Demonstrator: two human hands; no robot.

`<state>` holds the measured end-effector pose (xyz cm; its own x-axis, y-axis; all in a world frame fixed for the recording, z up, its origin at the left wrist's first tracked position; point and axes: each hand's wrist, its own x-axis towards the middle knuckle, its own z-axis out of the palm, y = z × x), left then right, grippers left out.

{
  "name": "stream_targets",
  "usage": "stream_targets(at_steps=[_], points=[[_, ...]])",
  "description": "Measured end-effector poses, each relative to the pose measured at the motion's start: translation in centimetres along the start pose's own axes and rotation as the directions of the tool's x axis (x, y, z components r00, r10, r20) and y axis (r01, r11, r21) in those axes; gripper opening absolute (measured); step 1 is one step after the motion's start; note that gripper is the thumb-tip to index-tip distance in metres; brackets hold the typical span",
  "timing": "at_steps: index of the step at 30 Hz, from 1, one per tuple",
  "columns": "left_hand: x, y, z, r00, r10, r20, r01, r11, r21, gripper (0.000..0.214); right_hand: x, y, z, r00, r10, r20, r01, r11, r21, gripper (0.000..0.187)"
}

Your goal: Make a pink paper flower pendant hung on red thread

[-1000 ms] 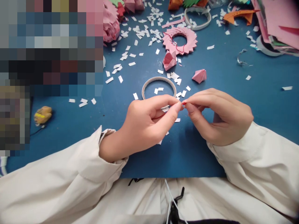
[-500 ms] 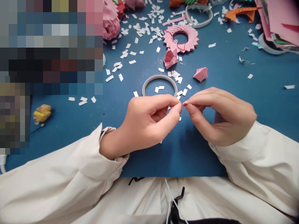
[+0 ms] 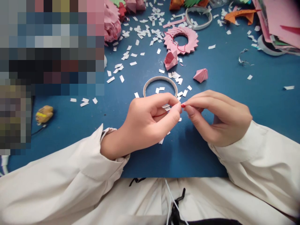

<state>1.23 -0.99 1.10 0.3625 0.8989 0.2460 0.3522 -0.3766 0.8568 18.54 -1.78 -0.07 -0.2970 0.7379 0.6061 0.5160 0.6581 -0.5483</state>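
My left hand (image 3: 150,120) and my right hand (image 3: 217,117) meet fingertip to fingertip over the blue table (image 3: 234,81). Both are closed in a pinch on a thin red thread (image 3: 183,106); only a small red bit shows between the fingertips, and a strand runs under my left fingers. Just behind my left hand lies a grey tape ring (image 3: 160,85). Beyond it are two pink folded paper pieces (image 3: 170,59) (image 3: 201,75) and a pink paper wreath (image 3: 181,39) with red thread through it.
White paper scraps (image 3: 140,31) litter the far half of the table. A second tape ring (image 3: 198,15), orange paper (image 3: 239,14) and a stack of pink sheets (image 3: 281,22) lie at the back right. A small yellow toy (image 3: 43,114) sits at the left.
My hands stay pinched together almost in place; the fingertips have shifted slightly, and the view wobbles a little.
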Motion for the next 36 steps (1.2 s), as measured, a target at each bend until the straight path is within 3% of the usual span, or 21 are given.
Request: stream_targets(at_steps=[15,20,36], points=[[0.1,-0.01,-0.15,0.999,-0.032,0.036,0.032,0.999,0.022,0.013,0.27,-0.06,-0.21,1.0,-0.023,0.021,0.024,0.999,-0.048,0.013],[0.22,0.23,-0.26,0.998,-0.052,0.032,0.053,0.998,-0.043,0.012,0.34,-0.06,-0.32,0.999,-0.035,0.028,0.037,0.997,-0.067,0.012],[0.5,0.78,-0.79,0.978,-0.198,0.059,0.203,0.975,-0.089,0.015,0.33,-0.37,-0.65,0.999,-0.005,0.046,0.007,0.999,-0.042,0.014]])
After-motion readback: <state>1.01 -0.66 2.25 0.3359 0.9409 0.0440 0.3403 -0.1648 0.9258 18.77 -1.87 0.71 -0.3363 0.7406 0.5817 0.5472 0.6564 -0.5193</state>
